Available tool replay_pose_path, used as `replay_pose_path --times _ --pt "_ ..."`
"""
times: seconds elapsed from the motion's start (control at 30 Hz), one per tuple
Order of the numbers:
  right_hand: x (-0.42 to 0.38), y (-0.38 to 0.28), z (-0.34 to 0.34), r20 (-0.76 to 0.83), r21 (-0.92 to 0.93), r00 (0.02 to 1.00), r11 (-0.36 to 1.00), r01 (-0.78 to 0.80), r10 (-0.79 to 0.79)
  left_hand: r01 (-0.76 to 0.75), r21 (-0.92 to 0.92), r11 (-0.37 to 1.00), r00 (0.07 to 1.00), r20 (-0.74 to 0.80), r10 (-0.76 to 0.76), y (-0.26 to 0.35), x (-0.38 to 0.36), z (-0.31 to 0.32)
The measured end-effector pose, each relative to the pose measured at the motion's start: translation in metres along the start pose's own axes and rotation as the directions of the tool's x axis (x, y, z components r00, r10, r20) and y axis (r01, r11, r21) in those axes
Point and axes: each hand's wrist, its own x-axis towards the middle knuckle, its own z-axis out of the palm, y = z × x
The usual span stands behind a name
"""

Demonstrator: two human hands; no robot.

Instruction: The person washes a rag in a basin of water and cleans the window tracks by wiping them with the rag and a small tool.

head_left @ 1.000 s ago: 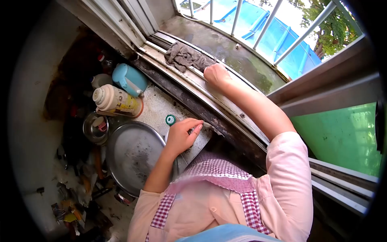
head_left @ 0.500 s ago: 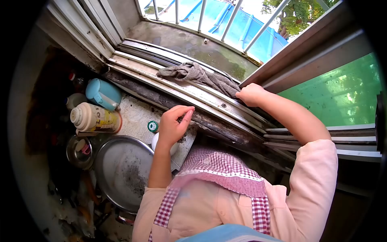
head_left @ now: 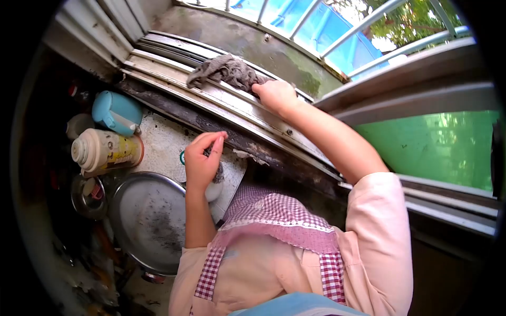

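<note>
A crumpled grey cloth [head_left: 226, 72] lies across the metal tracks of the window sill [head_left: 211, 97]. My right hand [head_left: 275, 96] grips the cloth at its right end, fingers closed round it. Below the sill, my left hand [head_left: 203, 160] is raised over the speckled worktop, with thumb and fingertips pressed together. Whether anything is between those fingertips is too small to tell. Behind the left hand, a white round object and a green-rimmed lid are partly hidden.
On the left stand a blue pitcher [head_left: 117, 112] and a cream bottle [head_left: 108, 151]. Beneath them are a small metal bowl [head_left: 88, 196] and a large round metal tray [head_left: 150, 221]. Metal bars [head_left: 305, 21] cross outside; a green window pane [head_left: 432, 150] is at right.
My right hand has moved left along the sill, bunching the cloth, which was more stretched out. The view has shifted, and my left hand stays pinched near the sill's edge.
</note>
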Motion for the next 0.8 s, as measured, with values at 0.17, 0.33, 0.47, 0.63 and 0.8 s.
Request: replay_pose_path --times 0.17,0.33,0.47,0.63,0.8 --pt "-0.074 0.046 0.008 0.184 -0.209 0.97 0.971 -0.118 0.158 -0.083 -0.047 0.995 0.997 0.008 0.083 -0.002 0.026 0.01" --pt "-0.158 0.089 0.039 0.23 -0.291 0.923 0.927 -0.238 0.309 -0.137 -0.133 0.982 0.988 0.048 0.144 0.001 0.032 0.011" --pt "-0.197 0.108 0.05 0.434 -0.429 0.793 0.872 -0.235 0.427 -0.092 -0.122 0.988 0.995 0.029 0.097 -0.002 0.022 -0.005" --pt "-0.196 0.102 0.036 0.369 -0.276 0.816 0.89 -0.362 0.446 -0.004 -0.105 0.994 0.996 -0.091 -0.006 -0.015 0.009 -0.032" --pt "-0.177 0.096 0.049 0.214 -0.235 0.907 0.92 -0.314 0.364 0.025 -0.128 0.991 0.986 -0.162 -0.045 -0.024 0.005 -0.051"
